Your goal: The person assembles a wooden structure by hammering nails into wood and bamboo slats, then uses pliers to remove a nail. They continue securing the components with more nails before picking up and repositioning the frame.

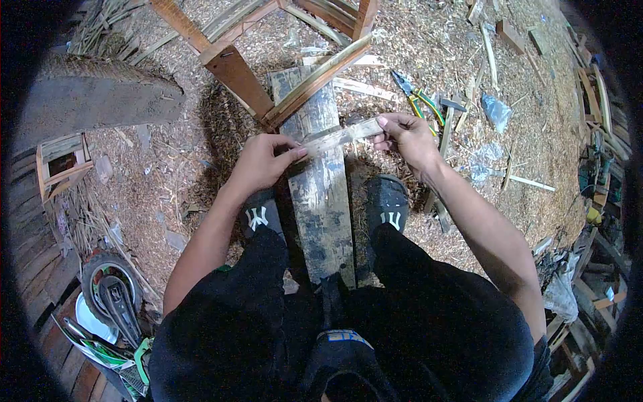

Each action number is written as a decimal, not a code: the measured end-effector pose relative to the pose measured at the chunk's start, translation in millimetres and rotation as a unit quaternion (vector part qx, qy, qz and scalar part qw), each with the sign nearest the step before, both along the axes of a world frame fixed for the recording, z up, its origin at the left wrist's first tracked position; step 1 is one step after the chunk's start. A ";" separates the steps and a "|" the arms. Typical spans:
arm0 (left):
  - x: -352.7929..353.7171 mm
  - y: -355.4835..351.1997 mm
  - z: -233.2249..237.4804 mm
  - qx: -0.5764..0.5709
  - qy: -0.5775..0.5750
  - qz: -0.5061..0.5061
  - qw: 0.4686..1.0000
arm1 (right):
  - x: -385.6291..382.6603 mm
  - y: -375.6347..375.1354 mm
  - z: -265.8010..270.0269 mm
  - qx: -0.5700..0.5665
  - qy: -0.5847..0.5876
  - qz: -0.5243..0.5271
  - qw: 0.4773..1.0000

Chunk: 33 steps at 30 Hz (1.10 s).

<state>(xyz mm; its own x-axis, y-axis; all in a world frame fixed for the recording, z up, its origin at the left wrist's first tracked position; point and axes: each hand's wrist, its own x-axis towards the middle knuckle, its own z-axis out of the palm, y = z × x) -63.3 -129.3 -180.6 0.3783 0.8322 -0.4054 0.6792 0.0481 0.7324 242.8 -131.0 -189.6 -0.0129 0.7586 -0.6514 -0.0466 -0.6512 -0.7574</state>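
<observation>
Small open wooden crate (61, 164): far left, on the shavings-strewn floor (167, 167).
Left hand (264, 161): fingers closed, pinching the left end of the strip.
Pale, thin, flat wooden strip (338, 136): held crosswise between both hands, just above the dark weathered plank worktop (321, 201), which runs between two black shoes (387, 201).
Right hand (405, 134): thumb and fingers gripping the strip's right end.
Green-and-yellow-handled pliers (418, 99): on the shavings just beyond the right hand.
Crumpled clear plastic bag (495, 110): further right.

One head-worn camera faces steeply downward, close over the work.
</observation>
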 end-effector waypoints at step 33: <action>-55.9 70.9 50.2 -0.004 -0.154 0.347 0.925 | 0.9 140.6 54.4 0.272 -0.142 -0.011 0.952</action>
